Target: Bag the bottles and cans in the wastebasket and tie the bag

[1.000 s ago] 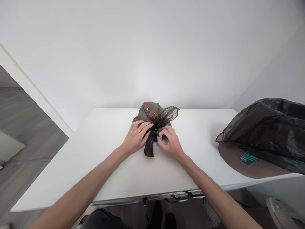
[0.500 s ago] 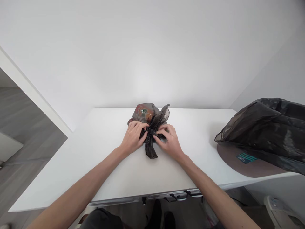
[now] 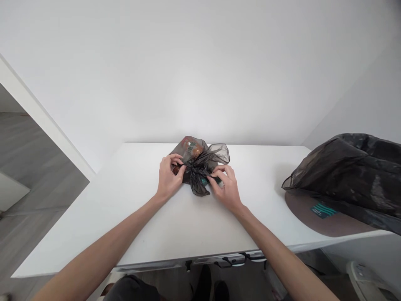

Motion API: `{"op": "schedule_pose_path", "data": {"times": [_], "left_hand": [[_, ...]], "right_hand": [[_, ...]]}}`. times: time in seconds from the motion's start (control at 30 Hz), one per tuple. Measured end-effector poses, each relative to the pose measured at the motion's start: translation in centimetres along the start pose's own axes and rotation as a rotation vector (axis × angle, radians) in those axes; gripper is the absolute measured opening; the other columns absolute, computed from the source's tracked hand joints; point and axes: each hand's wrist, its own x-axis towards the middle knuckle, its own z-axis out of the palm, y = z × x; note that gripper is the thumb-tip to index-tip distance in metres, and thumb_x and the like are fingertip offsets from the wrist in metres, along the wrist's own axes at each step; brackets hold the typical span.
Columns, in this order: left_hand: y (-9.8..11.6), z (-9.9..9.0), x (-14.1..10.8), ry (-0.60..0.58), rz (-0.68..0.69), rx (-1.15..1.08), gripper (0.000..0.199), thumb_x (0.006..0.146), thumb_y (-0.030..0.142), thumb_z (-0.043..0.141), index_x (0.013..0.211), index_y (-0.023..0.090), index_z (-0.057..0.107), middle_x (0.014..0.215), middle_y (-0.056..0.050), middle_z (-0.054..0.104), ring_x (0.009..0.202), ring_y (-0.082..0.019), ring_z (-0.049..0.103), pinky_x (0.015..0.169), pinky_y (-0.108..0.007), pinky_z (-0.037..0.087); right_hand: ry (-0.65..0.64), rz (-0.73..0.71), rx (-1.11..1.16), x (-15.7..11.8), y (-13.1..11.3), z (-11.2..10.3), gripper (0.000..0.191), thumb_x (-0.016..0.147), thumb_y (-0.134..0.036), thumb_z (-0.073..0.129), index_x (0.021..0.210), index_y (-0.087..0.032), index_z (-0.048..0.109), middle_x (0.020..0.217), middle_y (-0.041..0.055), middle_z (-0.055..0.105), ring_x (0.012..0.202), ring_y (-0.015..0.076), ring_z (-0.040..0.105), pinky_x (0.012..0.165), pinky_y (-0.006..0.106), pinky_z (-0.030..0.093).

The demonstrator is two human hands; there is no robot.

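Note:
A thin, see-through black plastic bag [image 3: 198, 161] lies on the white table, gathered into a knot at its middle. Packaged items with orange-brown and green parts show through the film, but I cannot make out what they are. My left hand [image 3: 169, 174] pinches the bag's plastic just left of the knot. On the other side, my right hand [image 3: 225, 184] pinches a strip of the plastic between thumb and fingers. One loose end of the bag hangs toward me, and another puffs out behind the knot to the right.
At the right end of the white table [image 3: 188, 234], a large black plastic bag [image 3: 351, 175] rests over a brown round-edged mat [image 3: 313, 219] with a green label. A white wall rises behind. Cables hang under the table's front edge.
My hands have moved apart, drawing plastic outward from the knot. The loose end toward me has shifted up, and the one at the back right has spread wider.

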Motion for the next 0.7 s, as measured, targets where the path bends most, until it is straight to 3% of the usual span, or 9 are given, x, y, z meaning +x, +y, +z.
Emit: {"op": "schedule_pose_path", "data": {"times": [0.13,0.2,0.33,0.5,0.7], "left_hand": [[-0.6,0.0,0.5,0.06,-0.164,-0.157,0.029,0.084,0.016,0.068,0.11,0.024,0.059,0.099,-0.003,0.069,0.092,-0.021,0.065,0.088,-0.038,0.05],[-0.3,-0.2,0.6,0.077,-0.177,-0.152,0.027,0.084,0.015,0.067,0.108,0.024,0.06,0.098,-0.003,0.069,0.091,-0.021,0.064,0.089,-0.039,0.05],[1.0,-0.6,0.2,-0.001,0.036,0.049,0.035,0.084,0.011,0.065,0.115,0.027,0.065,0.092,-0.001,0.067,0.097,-0.024,0.06,0.097,-0.044,0.044],[1.6,-0.5,-0.6,-0.151,0.268,0.204,0.027,0.092,0.016,0.064,0.114,0.029,0.074,0.095,-0.003,0.067,0.101,-0.025,0.056,0.097,-0.047,0.041],[1.4,-0.3,-0.7,-0.162,0.286,0.164,0.018,0.094,0.02,0.067,0.1,0.031,0.08,0.098,-0.004,0.071,0.102,-0.025,0.058,0.099,-0.049,0.042]], "right_hand": [[0.022,0.036,-0.032,-0.3,0.4,0.1,0.007,0.096,-0.023,0.064,0.09,-0.025,0.066,0.103,0.0079,0.063,0.099,0.0263,0.061,0.089,0.044,0.05],[0.025,0.066,-0.05,-0.4,0.6,0.1,0.006,0.095,-0.023,0.063,0.091,-0.025,0.066,0.105,0.0088,0.064,0.101,0.0278,0.061,0.089,0.045,0.051],[-0.006,0.123,-0.027,-0.5,0.5,0.1,0.004,0.097,-0.028,0.064,0.098,-0.025,0.067,0.109,0.0094,0.068,0.106,0.0282,0.063,0.094,0.046,0.052],[-0.07,0.09,0.01,-0.7,0.4,0.3,0.036,0.091,-0.035,0.073,0.125,-0.025,0.066,0.117,0.0092,0.074,0.112,0.0289,0.066,0.099,0.048,0.055],[-0.118,-0.055,0.055,-0.3,0.0,0.2,0.015,0.094,-0.034,0.073,0.107,-0.028,0.077,0.109,0.0061,0.079,0.112,0.0294,0.07,0.102,0.05,0.055]]}}
